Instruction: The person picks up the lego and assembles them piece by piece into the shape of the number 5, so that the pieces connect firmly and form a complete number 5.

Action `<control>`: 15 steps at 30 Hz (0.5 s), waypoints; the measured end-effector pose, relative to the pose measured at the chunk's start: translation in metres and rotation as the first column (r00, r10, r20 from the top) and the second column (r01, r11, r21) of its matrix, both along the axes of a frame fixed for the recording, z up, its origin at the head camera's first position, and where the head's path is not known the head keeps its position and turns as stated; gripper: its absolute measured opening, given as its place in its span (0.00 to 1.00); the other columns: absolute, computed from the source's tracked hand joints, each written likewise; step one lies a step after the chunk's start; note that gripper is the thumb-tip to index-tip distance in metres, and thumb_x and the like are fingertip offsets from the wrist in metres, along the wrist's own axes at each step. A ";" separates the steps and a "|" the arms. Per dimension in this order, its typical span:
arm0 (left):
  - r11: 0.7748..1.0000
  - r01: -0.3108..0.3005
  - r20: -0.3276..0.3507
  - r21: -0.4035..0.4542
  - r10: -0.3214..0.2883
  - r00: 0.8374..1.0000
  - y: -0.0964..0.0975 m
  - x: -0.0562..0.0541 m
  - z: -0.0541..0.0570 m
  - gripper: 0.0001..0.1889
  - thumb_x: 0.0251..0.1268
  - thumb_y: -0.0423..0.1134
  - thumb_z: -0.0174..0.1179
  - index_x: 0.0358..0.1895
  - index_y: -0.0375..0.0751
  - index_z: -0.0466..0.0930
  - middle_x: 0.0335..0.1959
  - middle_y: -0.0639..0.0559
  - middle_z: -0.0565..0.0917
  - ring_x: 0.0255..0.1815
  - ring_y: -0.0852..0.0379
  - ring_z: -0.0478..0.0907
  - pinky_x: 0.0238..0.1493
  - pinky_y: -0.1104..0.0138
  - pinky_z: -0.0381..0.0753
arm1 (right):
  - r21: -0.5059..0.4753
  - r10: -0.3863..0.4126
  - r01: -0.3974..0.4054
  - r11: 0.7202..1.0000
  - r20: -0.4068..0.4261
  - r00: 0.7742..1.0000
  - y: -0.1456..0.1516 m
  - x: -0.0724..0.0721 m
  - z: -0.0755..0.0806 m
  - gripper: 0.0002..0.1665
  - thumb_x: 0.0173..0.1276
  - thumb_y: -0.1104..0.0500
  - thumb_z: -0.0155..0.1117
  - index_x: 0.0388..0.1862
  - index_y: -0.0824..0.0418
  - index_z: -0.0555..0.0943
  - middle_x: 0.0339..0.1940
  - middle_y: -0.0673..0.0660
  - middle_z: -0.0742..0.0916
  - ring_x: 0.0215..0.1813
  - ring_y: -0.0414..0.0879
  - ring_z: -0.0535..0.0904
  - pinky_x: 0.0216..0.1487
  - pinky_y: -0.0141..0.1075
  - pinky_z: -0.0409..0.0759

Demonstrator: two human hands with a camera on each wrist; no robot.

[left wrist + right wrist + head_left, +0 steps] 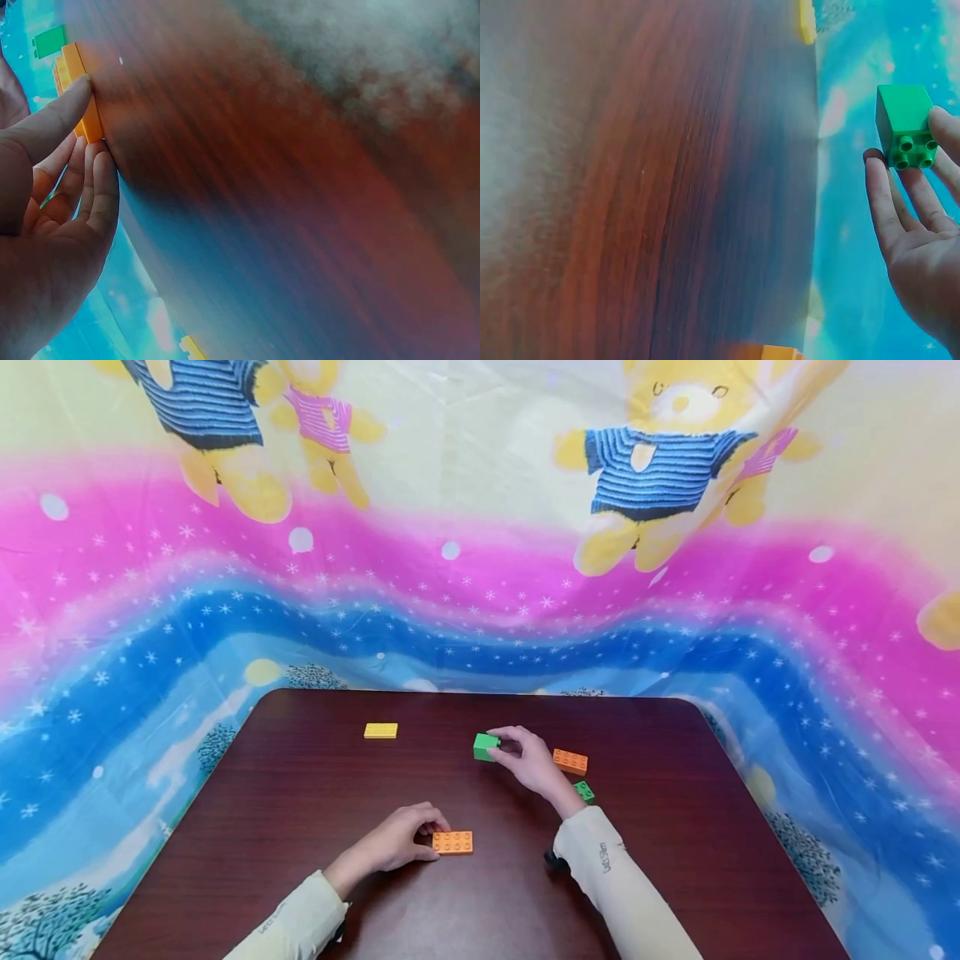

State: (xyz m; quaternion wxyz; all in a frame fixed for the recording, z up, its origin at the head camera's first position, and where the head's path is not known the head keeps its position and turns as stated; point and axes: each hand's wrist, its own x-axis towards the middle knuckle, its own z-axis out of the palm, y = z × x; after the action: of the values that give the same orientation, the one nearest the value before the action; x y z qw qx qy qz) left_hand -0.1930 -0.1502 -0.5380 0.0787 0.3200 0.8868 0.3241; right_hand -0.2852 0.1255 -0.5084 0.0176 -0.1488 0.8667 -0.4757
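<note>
Near the front of the table, my left hand (396, 839) grips the left end of an orange studded brick (454, 842). In the left wrist view the thumb lies across that orange brick (91, 120), with the other fingers at its near end. Farther back, my right hand (527, 762) pinches a tall green block (484, 747) between thumb and fingers. The right wrist view shows the green block (902, 109) tipped on its side, its studs facing the palm. Whether it touches the table I cannot tell.
Right of my right hand lies a second orange brick (570, 762). A small green brick (584, 791) sits by the right wrist, partly covered. A flat yellow brick (381, 731) lies at the back left of the brown table (262, 827). A printed cloth (450, 585) hangs behind.
</note>
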 end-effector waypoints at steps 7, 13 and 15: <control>1.000 -0.008 0.004 -0.002 0.008 1.000 0.000 0.000 0.000 0.15 0.58 0.32 0.76 0.47 0.44 0.85 0.42 0.56 0.83 0.44 0.59 0.80 0.49 0.65 0.83 | -0.005 0.052 -0.052 0.999 -0.009 0.999 0.004 0.023 0.011 0.24 0.73 0.52 0.70 0.67 0.46 0.81 0.54 0.47 0.84 0.53 0.43 0.83 0.57 0.41 0.85; 1.000 -0.004 0.004 0.011 0.004 1.000 -0.001 0.000 0.000 0.15 0.57 0.32 0.77 0.47 0.44 0.85 0.42 0.56 0.83 0.44 0.58 0.80 0.49 0.65 0.83 | 0.011 0.081 -0.081 0.997 -0.023 0.996 0.008 0.039 0.016 0.24 0.73 0.52 0.70 0.67 0.44 0.81 0.54 0.45 0.83 0.51 0.42 0.81 0.54 0.37 0.84; 1.000 0.001 0.001 0.018 -0.001 1.000 -0.002 0.000 0.000 0.15 0.57 0.32 0.77 0.47 0.44 0.85 0.42 0.55 0.83 0.44 0.58 0.81 0.49 0.65 0.83 | 0.009 0.094 -0.094 0.996 -0.030 0.995 0.010 0.045 0.018 0.24 0.72 0.52 0.71 0.66 0.45 0.81 0.53 0.46 0.83 0.50 0.41 0.81 0.53 0.36 0.84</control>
State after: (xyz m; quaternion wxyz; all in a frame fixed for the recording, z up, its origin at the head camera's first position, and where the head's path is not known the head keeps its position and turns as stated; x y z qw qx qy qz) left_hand -0.1928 -0.1519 -0.5379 0.0763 0.3208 0.8838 0.3320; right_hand -0.2404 0.1353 -0.4906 0.0271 -0.1965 0.8607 -0.4689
